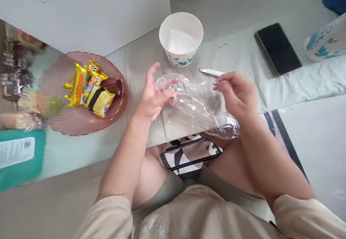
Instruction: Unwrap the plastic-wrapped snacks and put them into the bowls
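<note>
- Left hand (154, 97), fingers spread loosely, touches the crumpled clear plastic bag (194, 106) lying mid-tabletop (238, 26).
- Right hand (238, 93), fingers curled, pinches the bag's edge at 3 o'clock.
- Ribbed pink plate (70, 120), 9 o'clock, holds yellow snack packets (89, 89).
- White paper bowl (181, 37), 12 o'clock, holds white granules (181, 41).

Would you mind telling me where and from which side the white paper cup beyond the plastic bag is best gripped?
Grip the white paper cup around its side wall just below the rim, coming from the near side. It stands upright and open-topped with something white inside, so a sideways grasp should keep it level. The wall tapers downward, so a high grip probably slips less.
</note>
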`<state>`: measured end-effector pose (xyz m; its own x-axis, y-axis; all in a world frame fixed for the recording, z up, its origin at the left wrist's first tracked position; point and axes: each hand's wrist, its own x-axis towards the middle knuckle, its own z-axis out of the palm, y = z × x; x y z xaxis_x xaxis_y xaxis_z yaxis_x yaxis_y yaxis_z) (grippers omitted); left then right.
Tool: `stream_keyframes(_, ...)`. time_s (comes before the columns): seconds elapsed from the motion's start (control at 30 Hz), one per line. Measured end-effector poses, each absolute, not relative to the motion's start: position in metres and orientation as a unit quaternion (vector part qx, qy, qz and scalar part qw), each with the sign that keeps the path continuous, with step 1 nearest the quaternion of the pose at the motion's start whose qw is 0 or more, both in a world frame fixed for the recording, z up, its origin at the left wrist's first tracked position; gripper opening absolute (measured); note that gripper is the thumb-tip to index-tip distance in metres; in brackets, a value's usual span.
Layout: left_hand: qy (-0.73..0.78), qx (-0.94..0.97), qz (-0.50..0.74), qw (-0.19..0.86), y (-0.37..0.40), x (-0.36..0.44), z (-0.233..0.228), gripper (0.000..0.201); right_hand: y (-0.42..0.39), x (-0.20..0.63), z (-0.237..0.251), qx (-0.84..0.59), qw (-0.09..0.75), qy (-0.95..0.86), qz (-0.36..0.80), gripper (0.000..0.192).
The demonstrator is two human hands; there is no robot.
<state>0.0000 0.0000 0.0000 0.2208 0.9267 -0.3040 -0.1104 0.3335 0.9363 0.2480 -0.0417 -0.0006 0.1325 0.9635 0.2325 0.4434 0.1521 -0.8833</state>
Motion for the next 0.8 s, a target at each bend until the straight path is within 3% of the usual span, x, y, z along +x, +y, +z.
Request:
stream_keyframes(0.17, 0.527, 0.456, 0.389, 0.603, -0.004, -0.014, -0.003, 0.046, -0.040, 0.250, 0.004, -0.641, 0.462, -0.572, 0.222, 0.025)
stream_keyframes(0.3, 0.512, 0.476, 0.485, 0.525, -0.005, -0.029, 0.000, 0.054, -0.037, 0.255, 0.011, -0.650, 0.518, -0.532, 0.164, 0.027)
stream_keyframes(0.4, 0.505, 0.479, 0.443, 0.564, -0.005, -0.036, 0.001, 0.063, -0.030, 0.261, 0.008, -0.640, 0.576, -0.470, 0.195, 0.033)
stream_keyframes(0.5, 0.507, 0.520, 0.354, 0.589, -0.006, -0.036, 0.001, 0.038, -0.022, 0.269, 0.000, -0.608, 0.621, -0.437, 0.234, 0.038)
stream_keyframes(0.6, 0.487, 0.537, 0.435, 0.534, -0.005, -0.032, -0.002, 0.036, -0.018, 0.273, -0.007, -0.569, 0.647, -0.409, 0.301, 0.038)
stream_keyframes(0.8, 0.510, 0.497, 0.498, 0.495, 0.003, -0.031, -0.012, 0.056, -0.027, 0.256, 0.001, -0.601, 0.505, -0.413, 0.462, 0.021)
